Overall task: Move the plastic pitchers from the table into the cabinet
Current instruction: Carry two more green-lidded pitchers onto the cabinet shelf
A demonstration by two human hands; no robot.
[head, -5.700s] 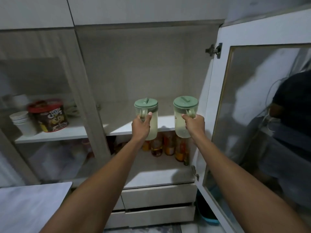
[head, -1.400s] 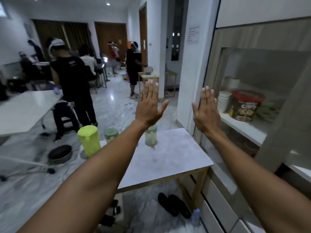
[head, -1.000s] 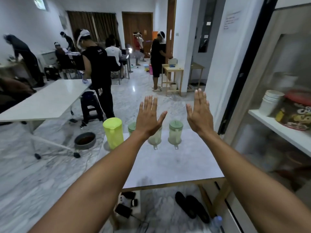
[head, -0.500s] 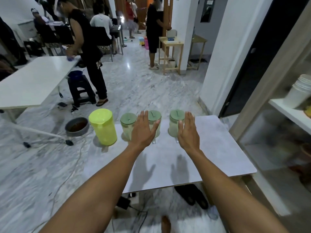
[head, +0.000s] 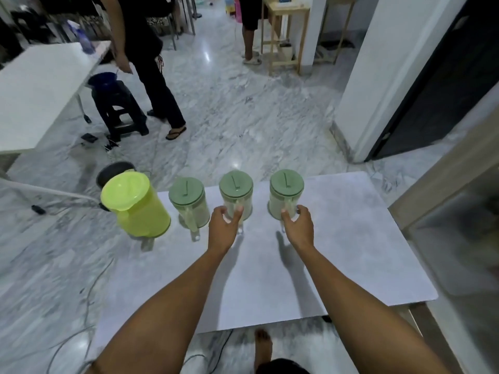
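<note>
Pitchers stand in a row at the table's [head: 351, 252] far edge. Left hand [head: 225, 225] curls around the third pitcher's [head: 236, 194] handle, and right hand [head: 298, 225] around the rightmost pitcher's [head: 286, 191], neither fully closed

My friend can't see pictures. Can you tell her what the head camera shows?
Two bare hands reach for clear pitchers with green lids on a white table: the left hand closing round the middle pitcher, the right hand round the rightmost pitcher. A third green-lidded pitcher and a lime-yellow pitcher stand further left.
</note>
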